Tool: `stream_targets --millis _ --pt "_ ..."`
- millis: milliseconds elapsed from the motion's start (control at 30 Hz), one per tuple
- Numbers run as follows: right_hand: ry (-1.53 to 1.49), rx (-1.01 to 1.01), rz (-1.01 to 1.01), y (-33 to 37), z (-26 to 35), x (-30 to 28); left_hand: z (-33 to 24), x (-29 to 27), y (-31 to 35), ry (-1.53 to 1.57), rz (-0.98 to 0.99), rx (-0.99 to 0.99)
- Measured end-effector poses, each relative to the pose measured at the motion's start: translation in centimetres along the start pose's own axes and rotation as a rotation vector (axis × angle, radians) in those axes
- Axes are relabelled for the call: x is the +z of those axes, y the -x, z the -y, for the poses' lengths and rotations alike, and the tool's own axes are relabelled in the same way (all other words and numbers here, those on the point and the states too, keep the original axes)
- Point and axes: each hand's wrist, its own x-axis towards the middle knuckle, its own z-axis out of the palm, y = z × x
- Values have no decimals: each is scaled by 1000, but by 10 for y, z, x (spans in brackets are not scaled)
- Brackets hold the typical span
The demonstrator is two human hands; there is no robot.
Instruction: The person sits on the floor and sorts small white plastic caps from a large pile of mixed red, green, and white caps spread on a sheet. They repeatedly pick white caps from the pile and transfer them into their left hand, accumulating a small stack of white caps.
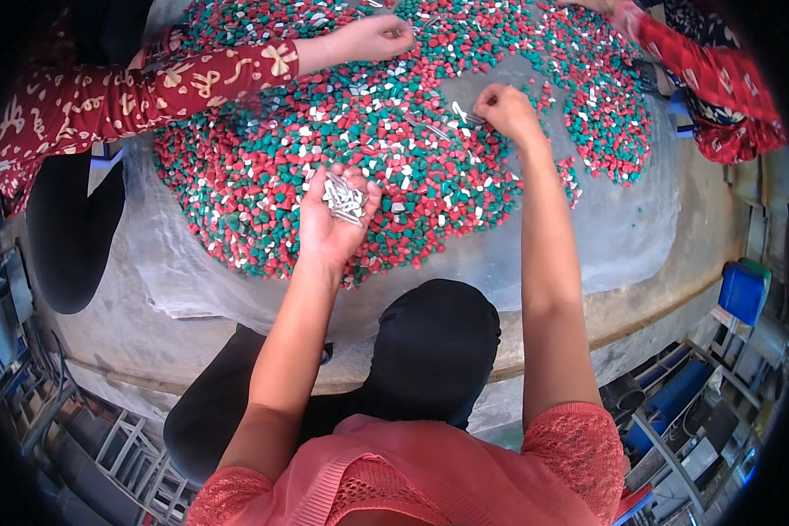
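Observation:
My left hand (337, 223) is palm up and cupped. A heap of small silvery-white sticks (344, 200) lies in its palm, with the fingers curled up around it. Farther off to the right, my right hand (507, 110) has thumb and fingers pinched together at the edge of a bare grey patch. Right by those fingertips lie a few thin pale and grey sticks (461, 112); what is inside the pinch is too small to make out. Under and around both hands spreads a wide layer of red, green and white pebble-like pieces (272, 206).
Clear plastic sheeting (193, 285) covers the low platform under the pieces. From the left reaches another person's hand (373, 39) in a patterned red sleeve; a third person's red sleeve (710, 66) is at the far right. A blue bin (745, 292) stands at right, metal racks (140, 460) at lower left.

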Motion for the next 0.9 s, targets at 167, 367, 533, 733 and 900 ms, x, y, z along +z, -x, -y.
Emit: stream_targets --millis 167,367,533,733,900 --pt "-295 -58 -33 1 2 2 -8 -2 3 0 -16 36" --pt "54 -130 105 9 5 5 0 -9 -3 16 -30 13" --pt "-951 53 100 11 -16 -2 0 -2 0 -3 -41 35" --pt "-230 10 56 -7 6 13 -1 -4 -2 -16 -65 54" --pt "136 119 82 -17 32 22 2 0 -1 1 -23 15"
